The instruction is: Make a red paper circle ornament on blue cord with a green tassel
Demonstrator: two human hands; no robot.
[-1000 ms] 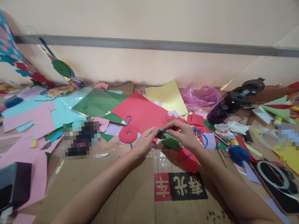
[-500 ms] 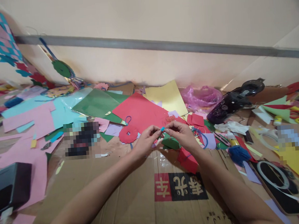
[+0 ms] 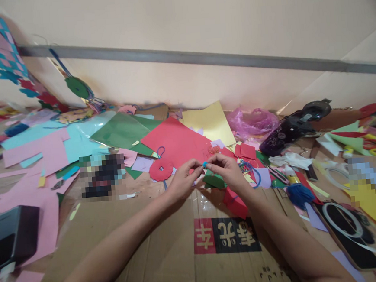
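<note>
My left hand (image 3: 184, 180) and my right hand (image 3: 227, 170) meet fingertip to fingertip above a flattened cardboard sheet (image 3: 170, 242). Both pinch a small blue piece (image 3: 204, 164) held between them; it is too small to name. Just below the hands lie a green paper scrap (image 3: 214, 180) and a folded red paper piece (image 3: 236, 202). A red paper disc with a blue loop (image 3: 161, 168) rests to the left of my left hand. A big red sheet (image 3: 178, 141) lies behind the hands.
Coloured paper covers the table: pink (image 3: 39, 150) and light blue at left, green (image 3: 122, 131), yellow (image 3: 211, 122). A black box (image 3: 11, 235) sits at the left edge. A dark punch tool (image 3: 293, 128), blue tassel (image 3: 298, 193) and tape rolls (image 3: 342, 218) lie right.
The hands have stayed together over the same spot. The small blue piece has come into view between the fingertips, and the fingers have shifted slightly around it.
</note>
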